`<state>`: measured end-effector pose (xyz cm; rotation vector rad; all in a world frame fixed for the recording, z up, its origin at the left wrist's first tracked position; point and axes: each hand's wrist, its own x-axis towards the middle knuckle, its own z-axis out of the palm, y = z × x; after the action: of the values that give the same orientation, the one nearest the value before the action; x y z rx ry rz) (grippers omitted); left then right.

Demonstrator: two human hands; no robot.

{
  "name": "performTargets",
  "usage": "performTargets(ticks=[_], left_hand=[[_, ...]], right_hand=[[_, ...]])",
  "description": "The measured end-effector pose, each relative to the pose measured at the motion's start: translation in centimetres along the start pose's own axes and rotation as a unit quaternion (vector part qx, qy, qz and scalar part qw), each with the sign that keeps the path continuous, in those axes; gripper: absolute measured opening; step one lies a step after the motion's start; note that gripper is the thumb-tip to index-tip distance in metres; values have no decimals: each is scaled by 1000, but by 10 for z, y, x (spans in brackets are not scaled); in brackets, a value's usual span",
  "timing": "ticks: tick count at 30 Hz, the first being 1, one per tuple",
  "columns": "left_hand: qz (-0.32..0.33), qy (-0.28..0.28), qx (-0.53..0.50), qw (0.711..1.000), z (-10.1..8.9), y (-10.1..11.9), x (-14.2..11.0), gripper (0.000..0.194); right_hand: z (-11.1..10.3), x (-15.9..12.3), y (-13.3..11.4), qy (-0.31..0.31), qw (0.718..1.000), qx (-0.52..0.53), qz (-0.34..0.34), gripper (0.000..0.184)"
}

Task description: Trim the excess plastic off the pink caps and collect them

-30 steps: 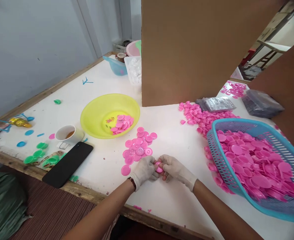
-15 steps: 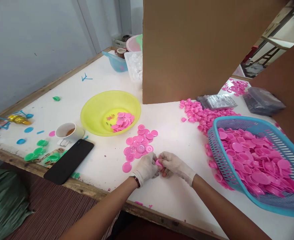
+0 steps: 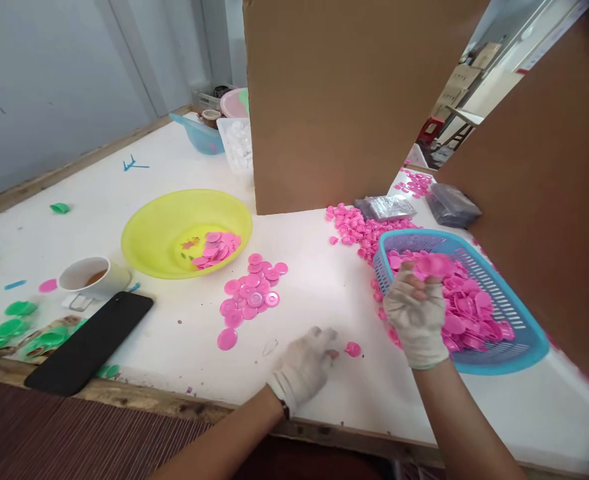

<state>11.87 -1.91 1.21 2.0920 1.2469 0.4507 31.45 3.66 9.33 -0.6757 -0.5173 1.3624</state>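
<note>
My left hand, in a white glove with bare fingertips, is low over the white table. Its fingers are loosely spread and hold nothing. Just right of its fingertips lies a small pink plastic piece. My right hand, gloved alike, is at the near left side of the blue basket, fingers bent around blurred pink plastic cups; how many is unclear. More pink cups fill the basket. A loose cluster of flat pink discs lies left of my hands.
Behind the discs stands a yellow bowl with pink discs inside. At left are a white mug, a black phone and green pieces. A cardboard panel stands behind a pink heap and wrapped packs.
My hands have come apart. The right has moved to the basket and taken pink cups; the left has opened, and a pink piece lies on the table beside it. The view has turned right.
</note>
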Motion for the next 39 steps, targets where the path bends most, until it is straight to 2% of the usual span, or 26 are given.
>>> performTargets(ticks=[2, 3, 5, 7, 8, 9, 12, 13, 14, 16, 17, 19, 21, 22, 24, 25, 27, 29, 30, 34, 36, 39], left_hand=[[94, -60, 91, 990, 13, 19, 5, 44], [124, -82, 133, 980, 16, 26, 8, 46], [145, -104, 199, 963, 17, 28, 10, 45], [118, -99, 239, 959, 10, 18, 7, 41], [90, -88, 249, 960, 4, 9, 3, 40], [54, -73, 255, 963, -3, -1, -3, 39], [-44, -49, 246, 967, -22, -29, -20, 35], [-63, -49, 231, 970, -27, -35, -25, 33], [-72, -46, 204, 975, -31, -40, -29, 31], [-84, -7, 115, 990, -36, -45, -33, 28], [-95, 31, 54, 994, -38, -46, -33, 27], [-146, 107, -100, 978, -43, -47, -31, 25], [-212, 127, -288, 925, -50, -48, -25, 26], [-235, 114, -383, 886, -55, -49, -21, 27], [-238, 82, -533, 808, -64, -51, -13, 22], [-224, 76, -578, 781, -69, -52, -9, 20], [-197, 76, -617, 758, -75, -51, -4, 19], [-188, 67, -611, 766, -75, -48, -2, 15], [-191, 56, -595, 779, -74, -46, -2, 13], [-253, 41, -461, 850, -57, -47, -6, 12], [-285, 42, -413, 864, -48, -53, -7, 18], [-295, 2, -405, 866, -41, -62, -6, 23]], right_hand=[[-2, -3, -11, -2, 999, 32, 16, 17], [-2, -3, -6, 4, 999, 8, 35, 17], [2, 0, 22, 0, 991, -104, 80, 16], [12, 5, 63, -44, 959, -259, 111, 14], [17, 8, 84, -82, 928, -344, 120, 15], [24, 12, 104, -121, 884, -433, 126, 17], [40, 25, 149, -204, 729, -648, 81, 21], [44, 29, 158, -220, 697, -680, 62, 22], [46, 32, 165, -231, 681, -694, 47, 21], [46, 35, 169, -245, 681, -689, 40, 20], [44, 34, 168, -249, 682, -687, 38, 18], [37, 29, 161, -249, 686, -683, 34, 17], [30, 20, 149, -263, 698, -666, 4, 19], [28, 14, 143, -282, 705, -650, -19, 19], [26, 3, 131, -332, 723, -604, -55, 21], [27, -2, 125, -342, 739, -577, -55, 22], [30, -9, 117, -299, 790, -536, -4, 24], [34, -13, 113, -221, 824, -514, 81, 23], [35, -13, 112, -198, 826, -513, 125, 21], [32, -14, 119, -198, 784, -536, 242, 13], [26, -15, 126, -180, 769, -547, 277, 13], [18, -16, 136, -156, 756, -545, 326, 18]])
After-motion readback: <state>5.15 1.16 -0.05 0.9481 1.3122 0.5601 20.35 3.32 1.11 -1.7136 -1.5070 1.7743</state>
